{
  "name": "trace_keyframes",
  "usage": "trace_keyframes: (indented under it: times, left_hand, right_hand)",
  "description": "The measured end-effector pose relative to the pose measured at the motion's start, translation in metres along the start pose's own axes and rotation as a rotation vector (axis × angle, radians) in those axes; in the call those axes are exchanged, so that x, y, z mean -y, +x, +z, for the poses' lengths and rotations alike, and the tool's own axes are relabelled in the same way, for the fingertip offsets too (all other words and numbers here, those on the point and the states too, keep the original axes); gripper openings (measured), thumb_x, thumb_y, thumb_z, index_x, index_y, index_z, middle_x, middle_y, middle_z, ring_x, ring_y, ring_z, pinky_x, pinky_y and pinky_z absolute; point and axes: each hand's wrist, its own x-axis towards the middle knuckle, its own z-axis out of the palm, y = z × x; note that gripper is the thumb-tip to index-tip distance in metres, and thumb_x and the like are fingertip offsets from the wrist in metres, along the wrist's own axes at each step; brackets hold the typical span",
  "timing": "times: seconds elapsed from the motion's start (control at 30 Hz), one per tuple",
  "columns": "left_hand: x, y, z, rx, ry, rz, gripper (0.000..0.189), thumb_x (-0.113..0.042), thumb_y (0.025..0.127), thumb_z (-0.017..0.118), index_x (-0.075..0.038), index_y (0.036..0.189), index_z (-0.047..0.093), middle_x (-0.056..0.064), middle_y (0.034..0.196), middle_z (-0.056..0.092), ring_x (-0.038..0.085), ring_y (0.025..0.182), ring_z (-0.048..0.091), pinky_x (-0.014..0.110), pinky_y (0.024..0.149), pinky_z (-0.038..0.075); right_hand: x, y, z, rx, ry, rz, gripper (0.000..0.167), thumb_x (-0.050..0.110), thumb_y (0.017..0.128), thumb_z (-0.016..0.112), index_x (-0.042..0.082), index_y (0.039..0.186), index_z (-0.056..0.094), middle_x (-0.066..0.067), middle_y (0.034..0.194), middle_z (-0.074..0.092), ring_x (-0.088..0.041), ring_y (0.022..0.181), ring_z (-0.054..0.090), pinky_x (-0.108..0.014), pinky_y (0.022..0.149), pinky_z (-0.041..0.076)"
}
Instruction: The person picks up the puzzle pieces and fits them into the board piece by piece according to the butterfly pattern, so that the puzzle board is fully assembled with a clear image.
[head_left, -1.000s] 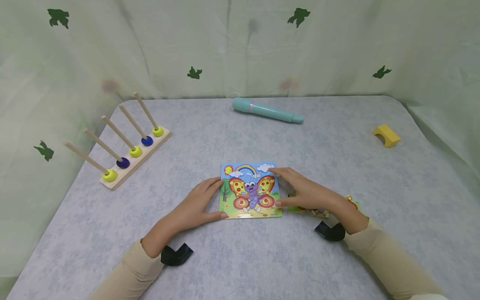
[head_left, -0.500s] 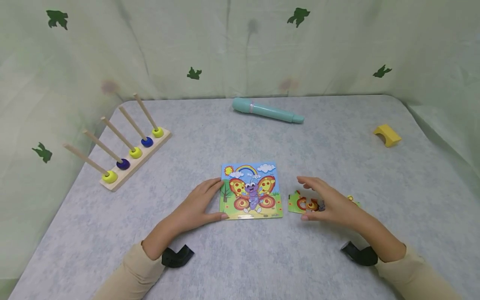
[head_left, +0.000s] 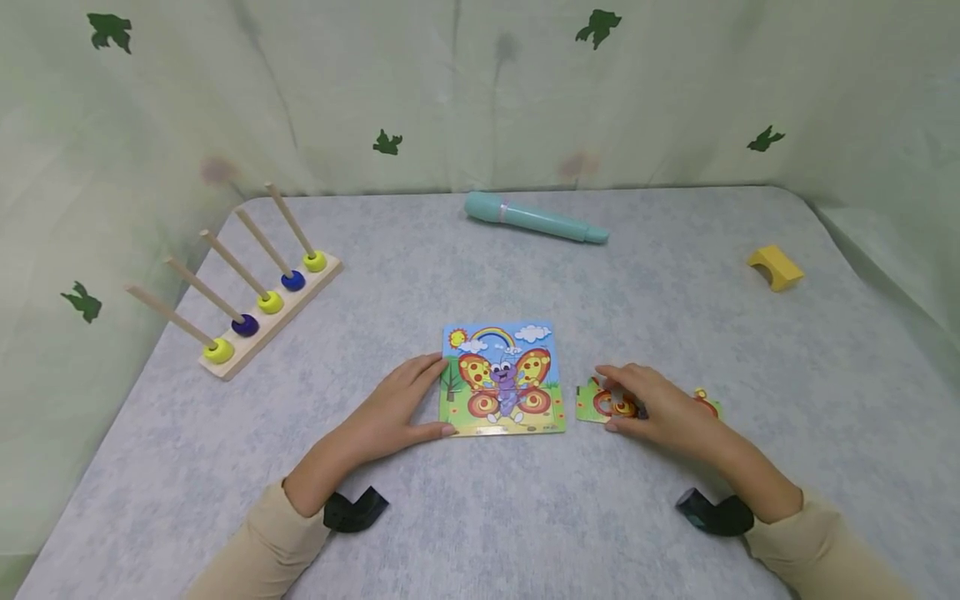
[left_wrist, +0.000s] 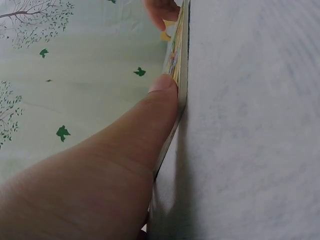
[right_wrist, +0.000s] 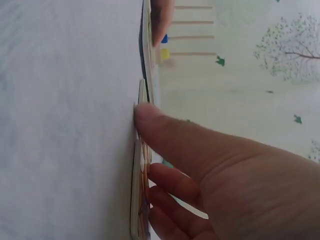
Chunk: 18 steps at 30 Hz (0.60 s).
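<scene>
Butterfly puzzle flat mid-table, face up; sun, rainbow + clouds across top, grass along bottom. L hand at its L side: fingertips touching L edge, thumb at near L corner; digits fairly straight, not clenched. Wrist view agrees, thumb tip on edge.

Loose pcs just R of puzzle, small gap btwn; green w/ red-orange rings, partly hidden under R hand. Its thumb touches near edge of pcs, other fingers bent over them; can't tell if pinching or only touching.

Each wrist has black gadget, beige sleeves behind.

Farther out: peg rack far L, pale wood, 5 pegs, 1 bead each, yellow or blue. Teal wand lying nr back edge, slightly slanted. Yellow arch block back R, well apart from rest. Table grey-blue, mottled. Pale green curtain behind, w/ dk green leaf-like shapes.
</scene>
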Motion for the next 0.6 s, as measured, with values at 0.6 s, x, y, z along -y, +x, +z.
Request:
trace_keyframes:
  times: [0.6]
  left_hand:
    - [0.002, -0.002, -0.005, 0.039, -0.074, -0.005, 0.093, -0.061, 0.076, 0.057, -0.012, 0.144, 0.019, 0.004, 0.147, 0.016, 0.024, 0.133, 0.012, 0.046, 0.103, 0.019]
  right_hand:
    - [0.019, 0.003, -0.002, -0.124, -0.008, -0.084, 0.06, 0.02, 0.076, 0.072, 0.004, 0.129, 0.047, -0.001, 0.108, 0.049, -0.014, 0.084, 0.044, -0.025, 0.064, 0.043]
